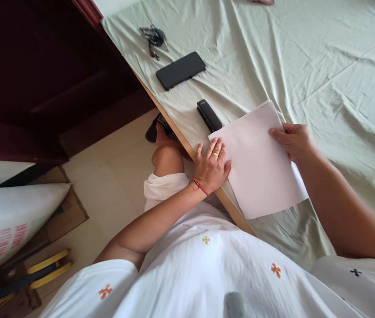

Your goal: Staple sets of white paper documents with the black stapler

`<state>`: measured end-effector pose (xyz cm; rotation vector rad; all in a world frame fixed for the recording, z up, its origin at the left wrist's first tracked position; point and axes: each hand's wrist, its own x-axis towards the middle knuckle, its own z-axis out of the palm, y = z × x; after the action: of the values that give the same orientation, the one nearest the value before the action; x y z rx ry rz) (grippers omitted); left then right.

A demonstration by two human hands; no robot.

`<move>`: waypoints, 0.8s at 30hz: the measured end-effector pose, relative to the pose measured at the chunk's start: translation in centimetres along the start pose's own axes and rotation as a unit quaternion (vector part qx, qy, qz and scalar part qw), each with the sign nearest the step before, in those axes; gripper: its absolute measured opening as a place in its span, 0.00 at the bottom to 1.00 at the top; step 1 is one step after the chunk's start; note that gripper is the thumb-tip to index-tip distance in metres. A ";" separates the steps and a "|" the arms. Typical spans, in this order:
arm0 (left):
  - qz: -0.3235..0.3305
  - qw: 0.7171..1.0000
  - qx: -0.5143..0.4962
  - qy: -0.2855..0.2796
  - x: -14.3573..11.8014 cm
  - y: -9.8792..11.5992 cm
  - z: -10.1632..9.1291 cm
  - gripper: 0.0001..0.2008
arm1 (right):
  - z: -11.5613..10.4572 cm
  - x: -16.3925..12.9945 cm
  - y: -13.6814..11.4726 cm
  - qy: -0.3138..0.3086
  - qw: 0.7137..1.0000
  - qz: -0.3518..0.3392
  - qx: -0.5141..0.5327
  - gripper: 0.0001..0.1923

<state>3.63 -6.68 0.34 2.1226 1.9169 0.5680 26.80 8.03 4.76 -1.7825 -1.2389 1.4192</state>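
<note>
White sheets of paper (263,168) lie at an angle on the cloth-covered table, near its front edge. My left hand (212,163), with a ring and a red string bracelet, rests with fingers stretched out on the left edge of the paper. On the opposite edge, my right hand (292,139) pinches the paper, thumb on top and fingers underneath. Just beyond my left fingertips lies a black stapler (209,115), its near end touching or just under the paper's corner; I cannot tell which.
A black phone (181,70) and a bunch of keys (154,37) lie farther along the table (340,84). At the far edge of view, part of a person's hand (263,1) shows. A white printed sack (15,221) stands on the floor at left.
</note>
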 end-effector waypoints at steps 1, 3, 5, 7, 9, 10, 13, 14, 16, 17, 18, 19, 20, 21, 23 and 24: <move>-0.002 1.000 -0.009 0.012 -0.1 -0.1 0.0 0.26 | -0.1 -0.1 0.0 0.000 1.000 -0.002 0.000 0.06; -0.024 0.998 -0.040 0.048 0.1 -0.3 -0.2 0.25 | -0.2 -0.4 -0.2 -0.001 1.000 -0.006 0.006 0.06; -0.078 0.989 -0.092 0.087 0.6 -0.7 -0.6 0.25 | -0.3 -0.8 -0.3 0.002 1.000 -0.014 0.017 0.06; -0.154 0.970 -0.160 0.097 1.4 -1.4 -1.0 0.24 | -0.4 -1.1 -0.3 0.010 0.999 -0.029 0.029 0.07; -0.222 0.944 -0.228 0.087 2.3 -2.1 -1.4 0.19 | -0.7 -1.4 0.0 0.019 0.998 -0.046 0.041 0.09; -0.247 0.930 -0.260 0.084 2.6 -2.4 -1.5 0.17 | -0.8 -1.7 0.2 0.020 0.997 -0.055 0.047 0.10; -0.285 0.882 -0.369 0.067 3.3 -2.6 -1.7 0.16 | -1.3 -2.8 1.0 0.011 0.995 -0.071 0.066 0.13; -0.291 0.864 -0.408 0.056 3.3 -2.5 -1.7 0.18 | -1.5 -3.3 1.3 0.010 0.995 -0.076 0.070 0.13; -0.295 0.826 -0.479 0.038 3.2 -1.9 -1.9 0.18 | -1.8 -4.5 1.8 0.010 0.994 -0.079 0.070 0.13; -0.296 0.807 -0.510 0.033 3.1 -1.6 -2.0 0.17 | -2.0 -5.0 2.1 0.012 0.994 -0.083 0.069 0.13; -0.298 0.786 -0.541 0.027 3.0 -1.3 -2.2 0.17 | -2.2 -5.6 2.3 0.015 0.994 -0.087 0.067 0.13; -0.304 0.761 -0.573 0.012 2.9 -0.9 -2.4 0.17 | -2.4 -6.0 2.5 0.018 0.993 -0.091 0.067 0.13; -0.313 0.734 -0.603 -0.013 2.7 -0.7 -2.6 0.19 | -2.6 -6.5 2.6 0.021 0.993 -0.096 0.067 0.13; -0.325 0.705 -0.629 -0.039 2.6 -0.4 -2.9 0.21 | -2.8 -6.8 2.8 0.023 0.992 -0.099 0.067 0.14; -0.344 0.655 -0.669 -0.074 2.5 -0.1 -3.4 0.26 | -3.1 -7.3 3.0 0.021 0.993 -0.099 0.065 0.15; -0.345 0.641 -0.681 -0.077 2.4 0.1 -3.6 0.29 | -3.2 -7.6 3.1 0.017 0.993 -0.094 0.066 0.15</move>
<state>2.32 -4.64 3.93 0.3952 1.1839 1.0638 30.63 0.35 6.48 -1.5528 -1.2309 1.3254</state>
